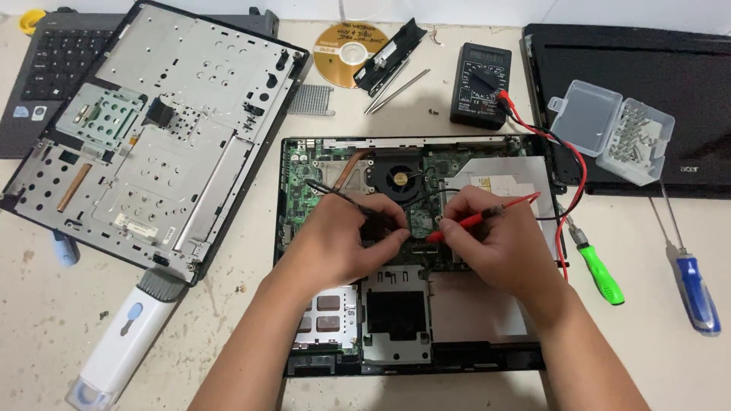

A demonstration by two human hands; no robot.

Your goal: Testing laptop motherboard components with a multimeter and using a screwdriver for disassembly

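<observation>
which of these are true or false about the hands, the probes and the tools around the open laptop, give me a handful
1. The right hand holds a red probe. True.
2. The left hand holds a green screwdriver. False: it holds a black probe; the green screwdriver lies on the table.
3. Both probe tips meet over the open laptop's circuit board. True.
4. The multimeter lies left of the disc. False: it lies right of the gold disc.
5. The clear bit box is shut. False: its lid stands open.
</observation>
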